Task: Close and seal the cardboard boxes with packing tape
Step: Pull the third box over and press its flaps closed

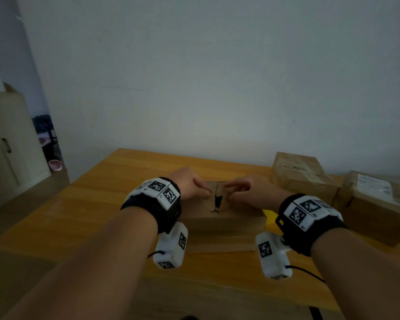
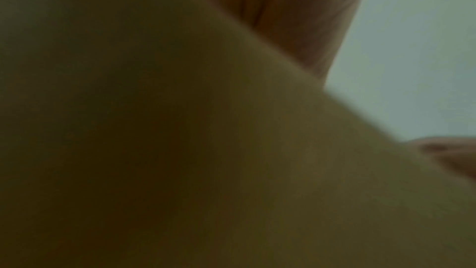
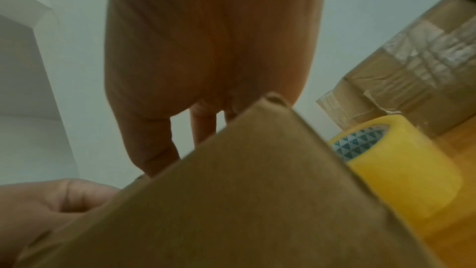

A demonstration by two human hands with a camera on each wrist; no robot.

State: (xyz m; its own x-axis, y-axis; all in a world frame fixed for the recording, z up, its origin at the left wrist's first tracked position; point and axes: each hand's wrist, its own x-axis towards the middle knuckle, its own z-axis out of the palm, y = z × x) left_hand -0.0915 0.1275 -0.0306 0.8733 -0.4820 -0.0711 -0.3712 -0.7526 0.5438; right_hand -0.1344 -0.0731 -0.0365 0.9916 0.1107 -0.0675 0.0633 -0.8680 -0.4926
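**Both hands on the flaps of the middle box**

My left hand (image 1: 189, 184) lies on the left top flap of the cardboard box (image 1: 224, 224) at the centre of the head view, fingers stretched out fairly flat with the thumb pointing at the seam. My right hand (image 1: 247, 192) sits on the right flap with its fingers bent down at the flap edge; I cannot tell whether they pinch the cardboard or only press it. Between the two hands a narrow dark gap (image 1: 217, 199) shows where the flaps do not quite meet. The box lies directly under both hands, low in the frame's middle.

I count three boxes: the one I am handling and two taped boxes (image 1: 305, 176) (image 1: 376, 204) at the right of the frame, side by side and near the wall. There is one roll of yellow packing tape (image 3: 394, 170), lying just beside the right end of the handled box; in the head view only a yellow sliver of it shows.

The wooden table (image 1: 102, 204) runs bare to the left of the box and toward the lower edge of the frame. Its far edge meets the wall (image 1: 194, 77). A pale cabinet (image 1: 7, 139) stands at the far left, off the table.
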